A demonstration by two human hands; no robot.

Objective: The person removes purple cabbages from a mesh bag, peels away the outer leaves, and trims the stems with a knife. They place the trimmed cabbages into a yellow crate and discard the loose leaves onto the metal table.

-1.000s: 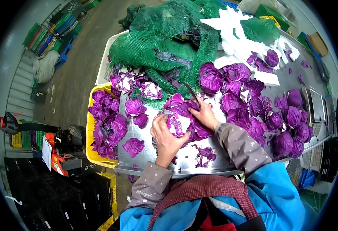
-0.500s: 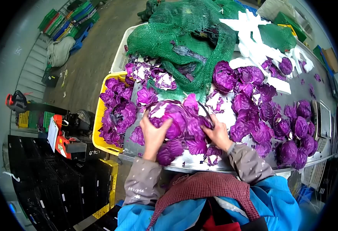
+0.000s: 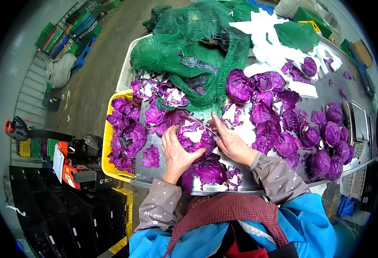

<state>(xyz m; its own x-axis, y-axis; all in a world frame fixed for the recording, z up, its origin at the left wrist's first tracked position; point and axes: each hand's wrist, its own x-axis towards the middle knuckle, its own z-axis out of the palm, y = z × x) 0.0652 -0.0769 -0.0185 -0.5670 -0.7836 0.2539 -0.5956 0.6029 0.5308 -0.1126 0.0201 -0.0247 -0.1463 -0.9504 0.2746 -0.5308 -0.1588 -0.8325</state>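
Note:
A red cabbage (image 3: 192, 132) sits in front of me with its pale cut base facing up. My left hand (image 3: 177, 154) cups its left side, thumb along the near edge. On the other side my right hand (image 3: 234, 144) holds a thin knife (image 3: 204, 125), its blade across the cabbage's upper right; the handle is mostly hidden by the fingers. Loose purple leaves (image 3: 210, 173) lie on the table just below the cabbage, and a single leaf (image 3: 150, 156) rests left of my left hand.
A yellow crate (image 3: 108, 157) of leaves stands left, a white crate (image 3: 124, 77) behind it. Green netting (image 3: 158, 53) covers the back. Large cabbages (image 3: 239, 86) and loose leaves lie right of centre; smaller trimmed heads (image 3: 319, 163) sit near a scale (image 3: 360, 120).
Outer leaves on the cabbage's right side have come away and lie below it. My right hand has moved left and up, bringing the knife to the base. The view has shifted slightly.

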